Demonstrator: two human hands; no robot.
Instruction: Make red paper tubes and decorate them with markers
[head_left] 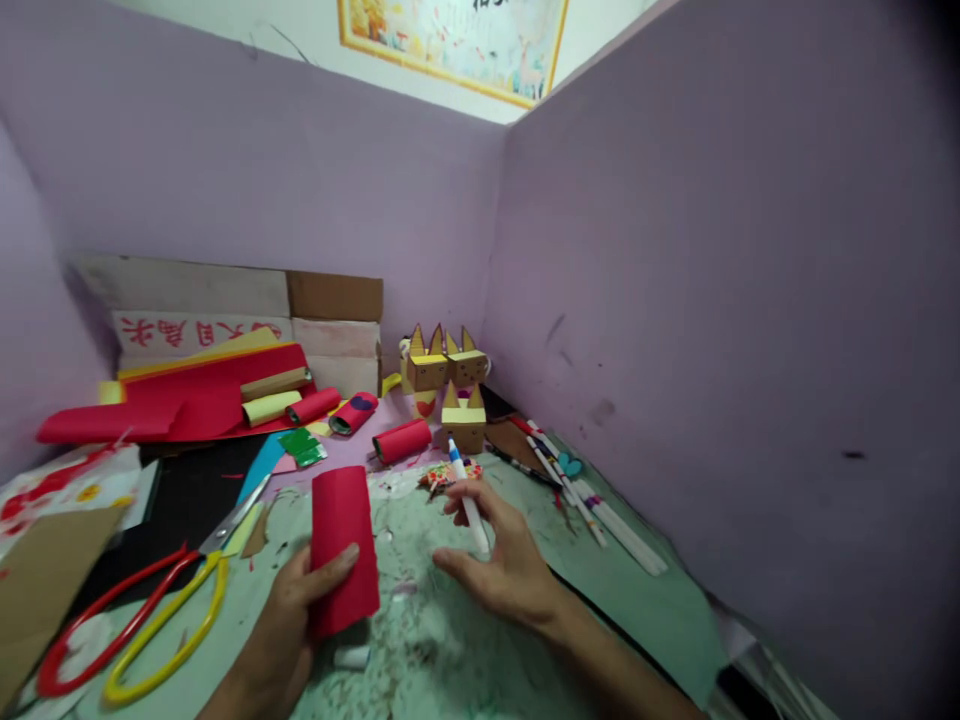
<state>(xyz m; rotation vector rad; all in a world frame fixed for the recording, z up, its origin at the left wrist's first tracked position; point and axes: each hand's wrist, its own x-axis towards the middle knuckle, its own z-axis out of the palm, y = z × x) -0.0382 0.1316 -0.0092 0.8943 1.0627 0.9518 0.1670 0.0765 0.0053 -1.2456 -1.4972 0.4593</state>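
Observation:
My left hand (300, 610) grips a red paper piece (343, 540), upright and roughly rectangular, with the thumb across its front. In my right hand (510, 560) rests a white marker (472, 515) with a blue end pointing up and away; the thumb is stretched apart from the index finger. The marker and the red paper do not touch. A small white cylinder (352, 657), perhaps a marker cap, lies on the table just below the paper. Red paper-covered tubes (403, 441) lie beyond my hands, near small cardboard boxes with pointed ears (463, 425).
Large scissors (161, 610) with red and yellow handles lie at left, beside brown cardboard (56, 580). Red paper sheets (202, 400) are stacked at the back left before a cardboard box (334, 345). Several markers (562, 470) lie along the right purple wall (712, 300).

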